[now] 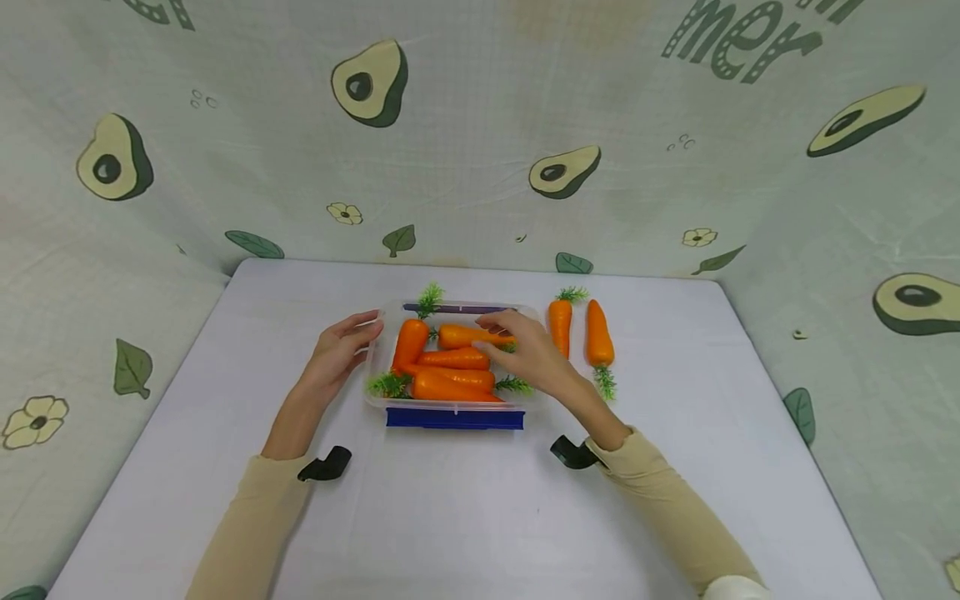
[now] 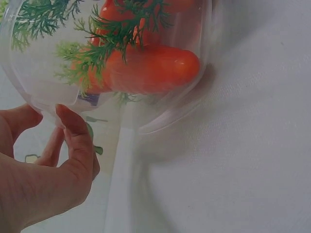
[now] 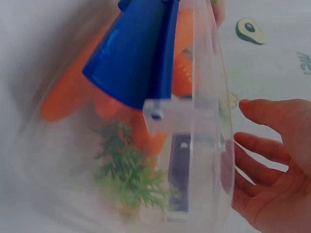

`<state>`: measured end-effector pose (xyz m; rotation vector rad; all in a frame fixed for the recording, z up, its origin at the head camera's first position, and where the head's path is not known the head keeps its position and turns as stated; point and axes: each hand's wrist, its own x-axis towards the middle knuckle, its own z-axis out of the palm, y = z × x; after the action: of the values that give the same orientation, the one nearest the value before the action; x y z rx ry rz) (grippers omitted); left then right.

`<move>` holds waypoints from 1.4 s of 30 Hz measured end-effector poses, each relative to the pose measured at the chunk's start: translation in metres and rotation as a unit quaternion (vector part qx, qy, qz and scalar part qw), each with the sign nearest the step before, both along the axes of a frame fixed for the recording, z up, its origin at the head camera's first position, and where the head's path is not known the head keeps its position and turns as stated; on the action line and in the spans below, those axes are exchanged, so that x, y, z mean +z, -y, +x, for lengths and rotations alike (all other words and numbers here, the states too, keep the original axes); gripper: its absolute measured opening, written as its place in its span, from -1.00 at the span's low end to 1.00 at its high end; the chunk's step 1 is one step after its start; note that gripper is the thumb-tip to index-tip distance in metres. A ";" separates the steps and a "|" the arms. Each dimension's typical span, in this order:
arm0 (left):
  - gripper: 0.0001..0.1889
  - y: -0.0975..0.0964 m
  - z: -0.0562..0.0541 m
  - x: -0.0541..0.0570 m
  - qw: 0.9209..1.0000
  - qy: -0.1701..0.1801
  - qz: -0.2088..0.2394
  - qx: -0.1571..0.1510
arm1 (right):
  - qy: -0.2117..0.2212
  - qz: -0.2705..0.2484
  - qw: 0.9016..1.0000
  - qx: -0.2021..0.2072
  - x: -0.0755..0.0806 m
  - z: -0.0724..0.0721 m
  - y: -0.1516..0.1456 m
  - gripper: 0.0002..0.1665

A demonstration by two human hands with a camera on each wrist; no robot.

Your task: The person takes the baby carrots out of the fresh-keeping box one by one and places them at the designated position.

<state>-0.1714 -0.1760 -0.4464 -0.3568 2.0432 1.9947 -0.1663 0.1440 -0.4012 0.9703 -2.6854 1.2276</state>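
A clear plastic container (image 1: 378, 404) with blue latches holds several orange toy carrots (image 1: 453, 379) with green leafy tops. My left hand (image 1: 339, 350) holds the container's left rim, its thumb and fingertips at the edge in the left wrist view. Over the right half of the container is my right hand (image 1: 534, 352), fingers loosely bent and apart, with nothing visible between them. Just beneath its fingertips lies the narrow end of the rearmost sideways carrot (image 1: 461, 336). In the right wrist view, the right fingers (image 3: 260, 148) are beside the clear wall.
Two more carrots lie on the white table (image 1: 420, 517) right of the container: one carrot (image 1: 559, 323) with its leaves toward the back, the other carrot (image 1: 598, 333) with its leaves toward the front. A cloth with avocado prints (image 1: 465, 225) hangs behind and beside the table.
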 end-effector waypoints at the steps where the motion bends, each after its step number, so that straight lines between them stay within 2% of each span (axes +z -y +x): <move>1: -0.32 0.000 0.000 0.000 1.000 -0.001 0.001 0.000 | 0.002 -0.002 1.000 0.007 -0.001 0.000 0.003 -0.54; 11: -0.30 0.000 0.001 0.000 1.000 -0.004 0.001 -0.003 | 0.023 0.002 0.998 0.067 -0.010 0.005 0.023 -0.52; 27: -0.33 0.001 0.002 -0.001 1.000 -0.009 0.010 -0.001 | 0.051 0.004 0.989 0.137 -0.022 0.017 0.045 -0.50; 42: -0.32 -0.001 0.001 0.002 1.000 0.002 0.001 0.002 | 0.058 0.048 0.982 0.173 -0.018 0.015 0.047 -0.49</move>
<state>-0.1702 -0.1754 -0.4446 -0.3639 2.0391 1.9980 -0.1509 0.0968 -0.4194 1.4749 -2.7673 1.2487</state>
